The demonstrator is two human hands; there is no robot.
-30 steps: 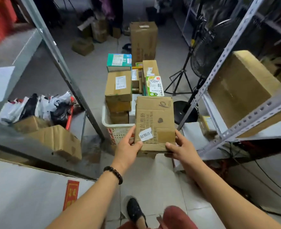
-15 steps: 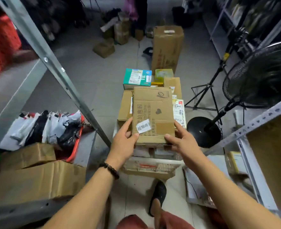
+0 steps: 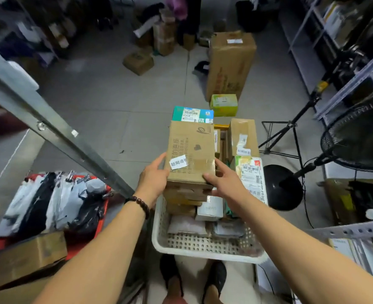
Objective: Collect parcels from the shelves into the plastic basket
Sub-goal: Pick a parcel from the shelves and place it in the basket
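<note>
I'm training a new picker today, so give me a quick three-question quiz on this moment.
1. True or false: the left hand and the right hand both hold the brown box.
2. The brown box is over: A) the white basket B) the red crate C) the fan base.
3. Fill in: the bead bracelet is on the ___ wrist.
Key: 1 true; 2 A; 3 left.
</note>
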